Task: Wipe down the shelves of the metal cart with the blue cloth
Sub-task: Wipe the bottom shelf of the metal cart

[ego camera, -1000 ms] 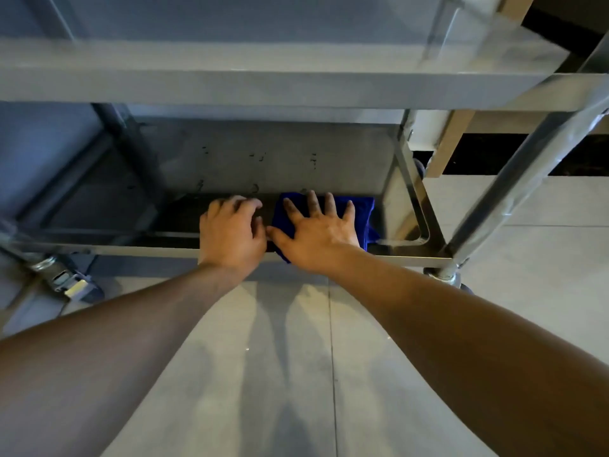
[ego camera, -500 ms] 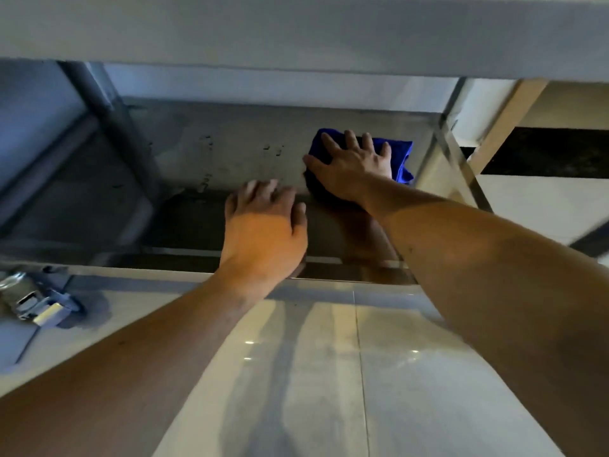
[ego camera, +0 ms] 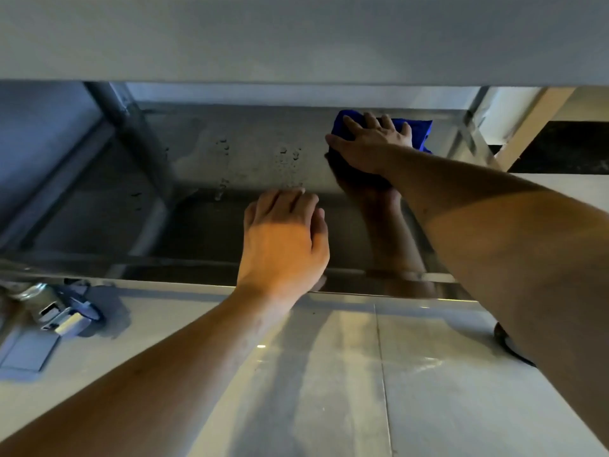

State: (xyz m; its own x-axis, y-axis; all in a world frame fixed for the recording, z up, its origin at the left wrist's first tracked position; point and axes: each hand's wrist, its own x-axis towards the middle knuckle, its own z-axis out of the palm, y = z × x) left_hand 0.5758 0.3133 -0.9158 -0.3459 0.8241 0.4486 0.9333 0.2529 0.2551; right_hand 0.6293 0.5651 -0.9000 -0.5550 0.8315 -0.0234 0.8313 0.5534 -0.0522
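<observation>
Nearest us lies the pale tiled floor [ego camera: 329, 390], with a caster wheel [ego camera: 66, 316] at the cart's left corner. Just beyond, our left hand [ego camera: 283, 242] rests palm down on the lower shelf [ego camera: 204, 225] near its front rim, fingers loosely together and holding nothing. Farther in, water spots [ego camera: 286, 159] dot the steel. At the far right corner our right hand [ego camera: 372, 146] presses flat with spread fingers on the blue cloth [ego camera: 418, 133], pinning it to the shelf rather than clutching it. The upper shelf [ego camera: 296, 37] spans overhead.
</observation>
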